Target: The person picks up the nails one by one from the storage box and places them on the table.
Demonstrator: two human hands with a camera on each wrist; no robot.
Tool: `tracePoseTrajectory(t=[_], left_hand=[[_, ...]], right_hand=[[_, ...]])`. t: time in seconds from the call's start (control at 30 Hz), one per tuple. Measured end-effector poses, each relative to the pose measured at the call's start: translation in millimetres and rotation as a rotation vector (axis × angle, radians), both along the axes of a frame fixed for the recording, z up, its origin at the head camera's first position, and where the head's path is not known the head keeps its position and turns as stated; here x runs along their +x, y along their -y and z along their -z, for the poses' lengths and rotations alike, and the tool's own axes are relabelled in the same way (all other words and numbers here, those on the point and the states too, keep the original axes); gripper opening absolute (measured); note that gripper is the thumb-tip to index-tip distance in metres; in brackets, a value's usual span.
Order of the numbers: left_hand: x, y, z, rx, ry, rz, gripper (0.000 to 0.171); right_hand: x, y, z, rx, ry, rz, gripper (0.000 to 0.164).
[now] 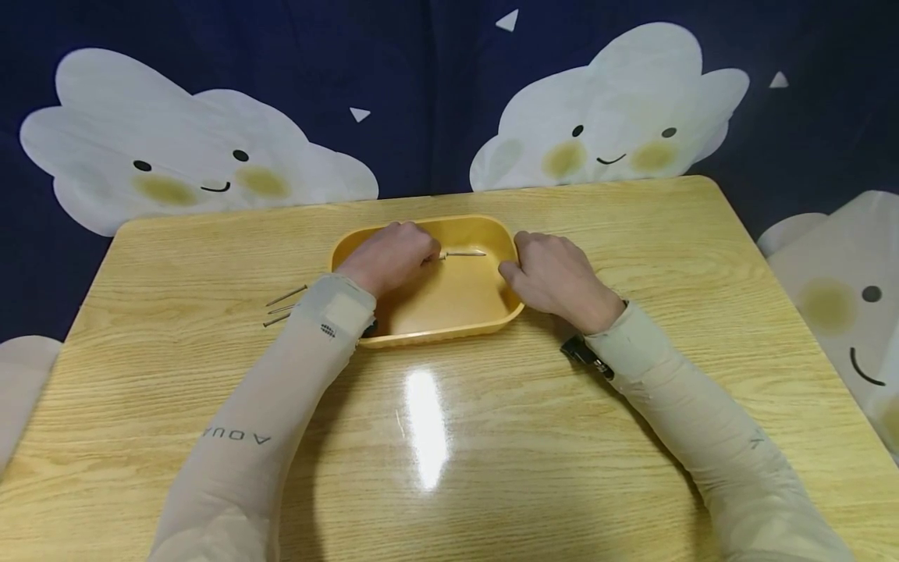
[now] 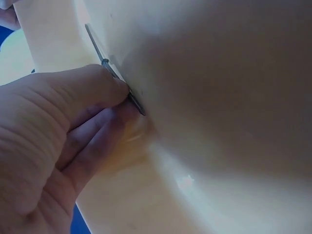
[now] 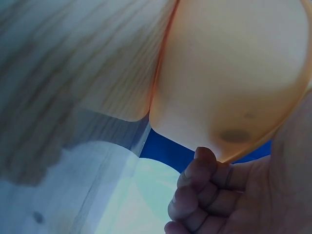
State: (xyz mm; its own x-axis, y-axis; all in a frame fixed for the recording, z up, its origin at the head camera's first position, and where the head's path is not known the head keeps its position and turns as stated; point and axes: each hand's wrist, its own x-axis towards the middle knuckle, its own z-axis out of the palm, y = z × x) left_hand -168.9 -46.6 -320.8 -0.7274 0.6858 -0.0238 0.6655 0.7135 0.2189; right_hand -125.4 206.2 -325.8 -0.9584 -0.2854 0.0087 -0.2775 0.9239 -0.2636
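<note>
A yellow plastic tray (image 1: 449, 304) sits near the back of the table. My left hand (image 1: 393, 254) reaches into it, thumb and fingers pinching a nail (image 2: 138, 106) close to the tray floor. Another slim nail (image 1: 467, 253) lies just right of those fingertips, its head by the thumb in the left wrist view. My right hand (image 1: 555, 273) grips the tray's right end, thumb over the rim and fingers outside. In the right wrist view, curled fingers (image 3: 195, 183) show beside the tray wall.
Several loose nails (image 1: 284, 297) lie on the wooden table (image 1: 449, 468) left of the tray, partly hidden behind the left sleeve (image 1: 281, 406). A dark blue cloth (image 1: 421, 78) with printed clouds hangs behind the table.
</note>
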Motion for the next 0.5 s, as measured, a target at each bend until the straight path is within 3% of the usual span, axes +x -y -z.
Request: tracePoseTrajectory(t=[0.5], left_hand=[[0.5,-1.0,0.5,-0.031,-0.009,-0.001,0.028]], right_hand=[[-0.4,0.0,1.6,0.001,-0.011,-0.007,0.026]])
